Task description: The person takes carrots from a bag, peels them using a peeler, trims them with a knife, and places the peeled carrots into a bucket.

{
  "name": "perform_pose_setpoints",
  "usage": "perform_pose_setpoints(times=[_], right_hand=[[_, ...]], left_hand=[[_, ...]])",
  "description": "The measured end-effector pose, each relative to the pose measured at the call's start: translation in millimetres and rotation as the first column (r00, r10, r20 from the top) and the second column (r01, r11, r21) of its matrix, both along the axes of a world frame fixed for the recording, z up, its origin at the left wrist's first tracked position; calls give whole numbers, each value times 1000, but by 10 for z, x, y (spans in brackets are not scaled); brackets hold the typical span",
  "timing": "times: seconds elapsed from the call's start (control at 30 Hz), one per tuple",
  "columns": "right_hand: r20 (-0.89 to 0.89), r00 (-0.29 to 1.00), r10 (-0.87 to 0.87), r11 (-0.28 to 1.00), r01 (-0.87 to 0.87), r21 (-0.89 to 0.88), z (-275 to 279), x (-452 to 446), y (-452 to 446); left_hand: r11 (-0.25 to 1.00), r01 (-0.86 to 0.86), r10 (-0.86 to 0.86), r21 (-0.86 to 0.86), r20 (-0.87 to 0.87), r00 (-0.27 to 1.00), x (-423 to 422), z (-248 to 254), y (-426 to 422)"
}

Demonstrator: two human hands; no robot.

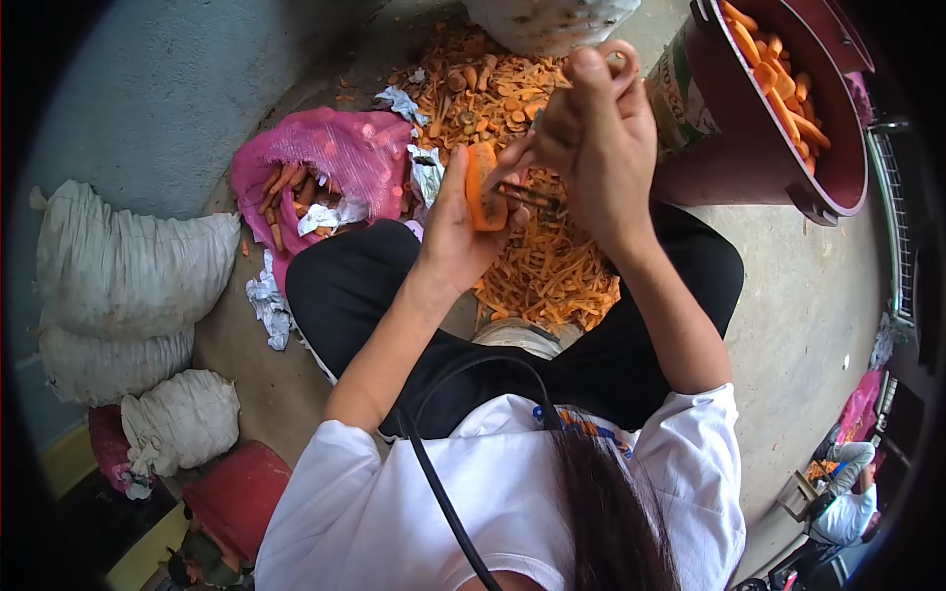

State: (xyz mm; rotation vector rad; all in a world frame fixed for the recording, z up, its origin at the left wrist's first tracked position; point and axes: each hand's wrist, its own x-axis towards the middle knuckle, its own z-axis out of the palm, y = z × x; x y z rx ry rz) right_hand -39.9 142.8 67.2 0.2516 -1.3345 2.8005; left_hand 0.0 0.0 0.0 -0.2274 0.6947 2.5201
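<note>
- The left grip (455, 231) is pinching a thick carrot (485, 187), thumb on its near-left side and fingers partly hidden behind it; the carrot stands roughly upright between the two grips.
- The right grip (613, 158) is curled round a peeler (529, 197), with most of its handle hidden by the fingers. The metal end juts out toward the left grip, just beside the carrot; whether it touches the carrot's surface I cannot tell.
- The carrot's side shows bright orange with darker marks.
- Under and between both grips, a broad heap of peelings (557, 281) lies on the floor (798, 286), between the person's bent legs.
- Farther out beyond the grips, the heap carries round slices and carrot ends (483, 79), with a pale sack (552, 22) at its far edge.
- Left of the left grip, a pink mesh sack (325, 148) lies with its mouth open, carrots (283, 192) showing inside; crumpled paper (427, 175) sits between the sack and this grip.
- Well to the left of that grip, stuffed white sacks (138, 261) lean by the wall (187, 98), and a red bucket (241, 497) is nearer the body.
- Right of the right grip, a dark red tub (719, 163) holds many peeled carrots (778, 84).
- Well apart, to the lower right of both grips, another person (847, 512) is seated.
</note>
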Motion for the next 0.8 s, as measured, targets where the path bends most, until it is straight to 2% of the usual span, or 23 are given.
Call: perform_pose_setpoints(times=[0.03,0.07,0.17,0.2,0.27,0.3,0.33,0.37,0.5,0.57,0.6,0.67,0.7,0.77,0.8], right_hand=[[-23,998,61,995,-62,-77,5,50,-59],[37,998,49,995,-46,-91,65,121,-113],[60,991,121,992,-118,-36,-3,173,-96],[55,993,102,993,-99,-63,7,181,-141],[7,1000,15,1000,-15,19,-78,116,-162],[-16,999,-27,998,28,60,-119,69,-155],[-62,983,-175,950,185,250,-65,-1,-95],[-189,949,-253,933,290,211,-7,-167,13],[-101,978,-182,966,197,166,-50,-417,368],[-33,994,-99,984,103,146,147,-100,81],[49,999,-9,999,7,39,132,-6,-14],[9,999,45,999,-45,19,10,55,-121],[-30,998,56,998,-54,36,-17,73,-141],[34,998,59,998,-60,29,25,11,-63],[33,999,-36,997,34,63,-14,-101,27]], left_hand=[[994,-27,31,-107,41,999,22,134,40],[976,-49,66,-213,76,995,33,191,62],[992,-65,73,-107,70,995,82,65,125],[988,-73,87,-134,101,991,83,96,130],[979,-86,117,-186,165,979,88,192,164],[985,-75,85,-156,57,995,80,208,153],[990,-61,55,-127,-51,997,79,218,141],[994,-44,27,-100,-161,987,80,228,127],[995,-57,52,-87,-52,997,96,119,124],[982,-66,69,-180,14,998,80,166,118],[969,-66,77,-240,36,996,81,270,141],[934,-109,137,-339,59,989,126,330,185],[951,-78,84,-300,6,996,138,305,167],[975,-4,-21,-220,-113,993,141,225,138],[992,0,-22,-126,-171,985,162,198,144]])
